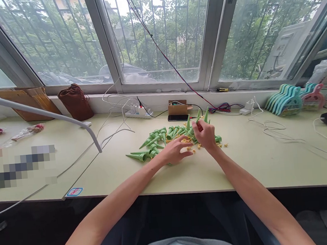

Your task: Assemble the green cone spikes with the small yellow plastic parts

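Note:
Hollow green plastic spikes [139, 157] with pointed tips lie in a loose heap on the table, and small yellow plastic pieces [198, 146] are scattered among them. My left hand [177, 150] is over the front of the heap, thumb and fingers apart, close to some yellow pieces. At the heap's right side, my right hand [205, 134] is closed, its fingertips pinching a green spike [197, 116]. Part of that spike is hidden by the fingers. Other green spikes stick up right behind this hand.
Behind the heap are a black phone [178, 118] and a small cardboard box [177, 108]. Teal hangers [285, 101] stand at the right. White cables [283, 137] cross the tabletop, and a grey bent tube [67, 117] juts in from the left. A brown pouch [75, 103] sits by the window.

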Available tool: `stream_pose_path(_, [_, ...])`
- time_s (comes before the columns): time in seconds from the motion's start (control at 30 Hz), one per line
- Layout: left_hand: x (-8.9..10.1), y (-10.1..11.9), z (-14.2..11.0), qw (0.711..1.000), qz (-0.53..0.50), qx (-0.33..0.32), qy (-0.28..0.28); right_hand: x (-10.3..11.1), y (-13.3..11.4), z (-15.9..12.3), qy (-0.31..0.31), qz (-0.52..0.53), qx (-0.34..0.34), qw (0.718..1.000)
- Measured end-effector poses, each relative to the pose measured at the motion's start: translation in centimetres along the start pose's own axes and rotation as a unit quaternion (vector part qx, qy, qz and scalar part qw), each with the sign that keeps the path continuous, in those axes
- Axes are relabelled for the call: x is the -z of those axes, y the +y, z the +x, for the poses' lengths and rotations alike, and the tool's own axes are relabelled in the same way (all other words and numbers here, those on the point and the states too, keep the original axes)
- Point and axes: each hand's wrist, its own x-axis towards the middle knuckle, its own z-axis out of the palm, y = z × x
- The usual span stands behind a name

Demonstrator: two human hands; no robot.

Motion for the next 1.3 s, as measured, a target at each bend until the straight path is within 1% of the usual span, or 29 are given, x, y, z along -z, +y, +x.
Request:
stream_pose_path(0.13, [-0.2, 0.0, 0.0, 0.999, 0.030, -0.021, -0.031, 0.0, 0.1, 0.0, -0.006, -0.002, 0.005, 1.000])
stream_pose_path(0.33, [-0.3, 0.3, 0.0, 0.999, 0.032, -0.030, -0.022, -0.1, 0.2, 0.0, -0.008, 0.002, 0.007, 1.000])
stream_pose_path(0.5, [-0.7, 1.0, -0.1, 0.995, 0.024, -0.090, -0.034, 0.0, 0.3, 0.1, -0.005, 0.002, 0.008, 1.000])
stream_pose_path(0.67, [-1.2, 1.1, 0.0, 0.993, 0.029, -0.107, -0.042, 0.0, 0.4, 0.1, 0.003, -0.012, 0.013, 1.000])
stream_pose_path(1.0, [-1.9, 0.3, 0.1, 0.996, 0.046, -0.071, -0.016, 0.0, 0.4, 0.1, -0.004, -0.015, 0.011, 1.000])
stream_pose_path(1.2, [-2.1, 0.2, 0.1, 0.998, 0.065, -0.025, -0.005, 0.0, 0.3, 0.1, -0.015, -0.012, 0.005, 1.000])
stream_pose_path(1.3, [-2.1, 0.2, 0.2, 0.998, 0.063, -0.015, 0.001, -0.1, 0.3, 0.0, -0.018, -0.018, 0.006, 1.000])
